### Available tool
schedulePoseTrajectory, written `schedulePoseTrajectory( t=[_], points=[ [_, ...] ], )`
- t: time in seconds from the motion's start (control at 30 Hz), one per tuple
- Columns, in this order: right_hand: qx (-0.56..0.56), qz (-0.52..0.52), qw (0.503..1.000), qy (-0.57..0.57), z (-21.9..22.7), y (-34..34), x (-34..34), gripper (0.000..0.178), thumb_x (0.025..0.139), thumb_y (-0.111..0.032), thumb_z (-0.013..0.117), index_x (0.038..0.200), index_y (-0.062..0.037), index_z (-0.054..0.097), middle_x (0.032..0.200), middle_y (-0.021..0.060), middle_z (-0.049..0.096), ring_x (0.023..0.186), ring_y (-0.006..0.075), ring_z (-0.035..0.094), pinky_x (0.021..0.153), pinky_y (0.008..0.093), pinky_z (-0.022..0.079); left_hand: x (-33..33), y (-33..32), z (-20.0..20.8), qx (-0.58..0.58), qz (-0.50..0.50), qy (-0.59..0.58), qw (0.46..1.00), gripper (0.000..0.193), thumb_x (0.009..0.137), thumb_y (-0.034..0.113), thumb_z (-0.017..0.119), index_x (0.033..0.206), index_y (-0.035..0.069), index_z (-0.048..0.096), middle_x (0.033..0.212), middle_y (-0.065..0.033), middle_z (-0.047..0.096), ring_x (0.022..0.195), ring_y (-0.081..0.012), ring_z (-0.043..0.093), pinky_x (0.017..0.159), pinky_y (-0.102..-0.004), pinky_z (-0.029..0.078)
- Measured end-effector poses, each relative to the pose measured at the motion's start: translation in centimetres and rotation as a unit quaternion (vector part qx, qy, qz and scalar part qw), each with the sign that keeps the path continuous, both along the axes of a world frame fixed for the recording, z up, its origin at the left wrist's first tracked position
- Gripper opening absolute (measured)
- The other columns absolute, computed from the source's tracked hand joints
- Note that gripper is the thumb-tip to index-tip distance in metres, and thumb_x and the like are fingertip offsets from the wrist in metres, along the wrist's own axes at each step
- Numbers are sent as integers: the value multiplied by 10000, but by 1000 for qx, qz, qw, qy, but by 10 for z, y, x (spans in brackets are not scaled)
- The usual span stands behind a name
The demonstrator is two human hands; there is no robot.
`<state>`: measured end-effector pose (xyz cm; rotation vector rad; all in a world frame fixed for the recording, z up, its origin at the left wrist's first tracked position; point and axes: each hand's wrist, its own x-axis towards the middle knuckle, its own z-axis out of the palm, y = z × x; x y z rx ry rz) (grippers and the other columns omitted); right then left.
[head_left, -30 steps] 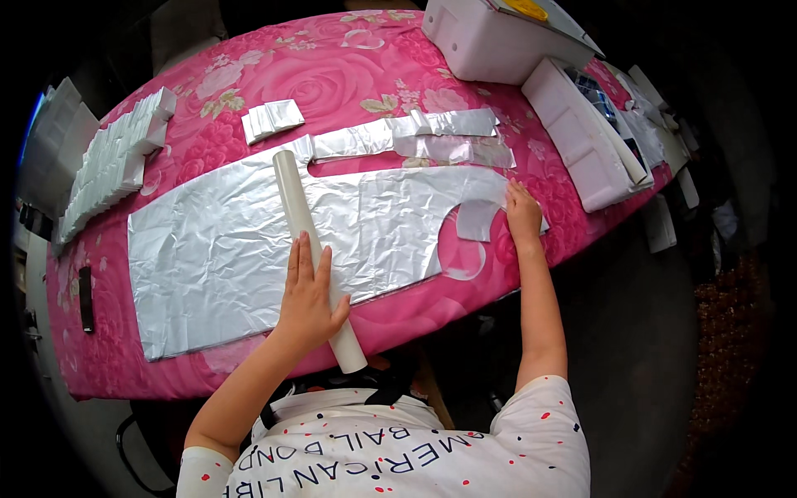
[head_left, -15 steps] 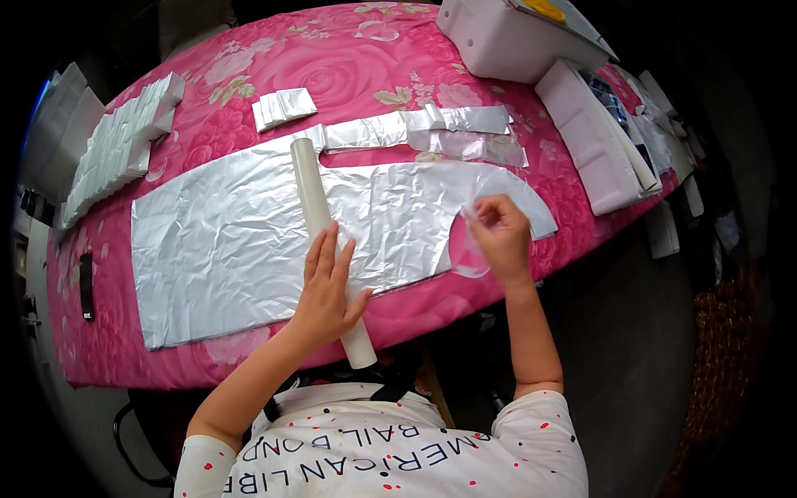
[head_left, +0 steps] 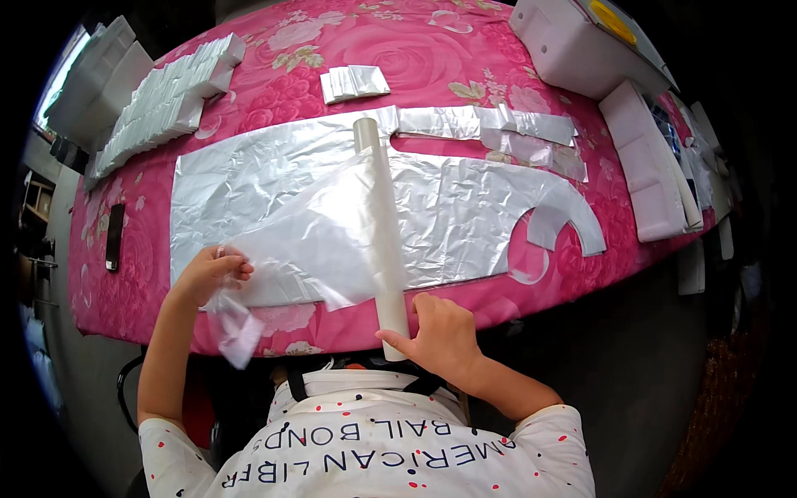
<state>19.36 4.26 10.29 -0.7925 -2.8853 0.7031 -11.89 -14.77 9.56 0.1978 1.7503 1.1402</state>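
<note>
I see left hand (head_left: 213, 275) pinching translucent film (head_left: 315, 241) near surface's (head_left: 154, 278) near edge; right hand (head_left: 444, 335), thumb on tube's (head_left: 392, 322) overhanging end, likely steadying; can't tell if fingers grip.

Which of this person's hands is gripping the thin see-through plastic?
The left hand: it is closed on the thin plastic film, which stretches across to the pale roll. The right hand is instead at the roll's near end.
</note>
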Motion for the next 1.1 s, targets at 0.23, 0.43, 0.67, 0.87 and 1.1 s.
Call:
schedulePoseTrajectory(
  t=[0.23,0.43,0.67,0.87,1.1],
  points=[
    [-211,-37,971,-109,-8,5,-5,501,753,-472,601,754,29,625,667,191,619,629,347,618,595,420,489,-53,-45,-11,-81,-39,154,984,130,800,92,570,849,-25,598,752,-71,640,659,-113,580,605,-235,452],
    [-237,-75,966,-74,-12,6,9,395,769,-373,627,846,14,634,656,179,613,590,304,614,553,373,466,-11,1,-8,-101,-159,642,743,277,717,-1,573,994,-2,580,1028,-131,594,914,-301,570,795,-359,463],
    [-224,-68,967,-103,-3,8,9,369,770,-354,626,845,7,636,676,189,620,616,319,622,568,380,475,102,124,-13,229,-181,589,754,431,753,14,563,1176,-23,487,1278,-169,451,1164,-334,450,977,-391,382],
    [-270,-23,949,-160,-8,20,14,457,772,-408,659,854,41,642,682,159,639,613,256,640,577,339,491,121,152,-63,144,-248,582,761,582,814,103,450,1346,-70,287,1414,-217,292,1336,-334,248,1103,-405,194],
    [-307,3,951,-27,-17,86,-50,606,803,-538,561,700,53,643,598,183,602,586,308,619,573,356,481,123,148,-60,56,-315,638,700,588,849,201,374,1343,-102,279,1425,-236,264,1359,-333,199,1120,-421,123]
  ],
)
